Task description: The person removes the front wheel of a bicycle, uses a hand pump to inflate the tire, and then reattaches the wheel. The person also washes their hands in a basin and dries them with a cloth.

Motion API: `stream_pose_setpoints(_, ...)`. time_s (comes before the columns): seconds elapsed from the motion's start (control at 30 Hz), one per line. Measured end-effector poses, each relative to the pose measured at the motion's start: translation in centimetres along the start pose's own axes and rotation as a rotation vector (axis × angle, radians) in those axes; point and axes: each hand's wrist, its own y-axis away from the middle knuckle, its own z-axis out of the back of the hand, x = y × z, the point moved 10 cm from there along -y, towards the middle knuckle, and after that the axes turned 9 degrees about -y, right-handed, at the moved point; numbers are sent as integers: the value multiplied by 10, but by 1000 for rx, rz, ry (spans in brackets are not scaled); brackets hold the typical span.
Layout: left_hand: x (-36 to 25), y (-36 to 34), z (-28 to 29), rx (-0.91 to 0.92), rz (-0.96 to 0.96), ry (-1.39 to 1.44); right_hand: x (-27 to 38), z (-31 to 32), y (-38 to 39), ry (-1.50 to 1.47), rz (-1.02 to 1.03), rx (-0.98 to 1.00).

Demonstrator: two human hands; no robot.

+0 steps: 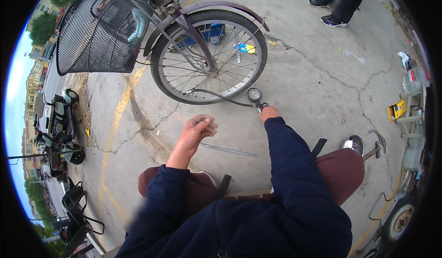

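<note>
My right hand [269,113] grips the handle of a tire inflator with a round pressure gauge [254,94]. From it a black hose [221,96] runs left to the lower rim of a bicycle's spoked front wheel [209,57]; how its end joins the valve is too small to tell. My left hand [199,130] is raised below the wheel, apart from it, fingers curled and thumb pressed to the forefinger. Anything small within that pinch is hidden. On the concrete beneath the left hand lies a thin metal rod [228,149].
A black mesh basket [101,34] hangs at the bicycle's front. Right of my knee are a metal bowl [352,143] and a hammer [376,148]. A yellow box [397,110] and a small wheel [400,220] stand far right. Someone's shoes [333,21] show behind; a scooter [60,124] stands left.
</note>
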Motion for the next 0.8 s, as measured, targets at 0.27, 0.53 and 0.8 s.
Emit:
stream_pose_setpoints(0.27,9,-6,2,13,12,-2,5,6,11,-38,-108,35)
stream_pose_setpoints(0.53,54,-81,163,-641,38,-50,-1,-6,4,-27,-136,50)
stream_pose_setpoints(0.8,21,-145,262,-791,-284,-22,-14,5,13,-202,-216,-42)
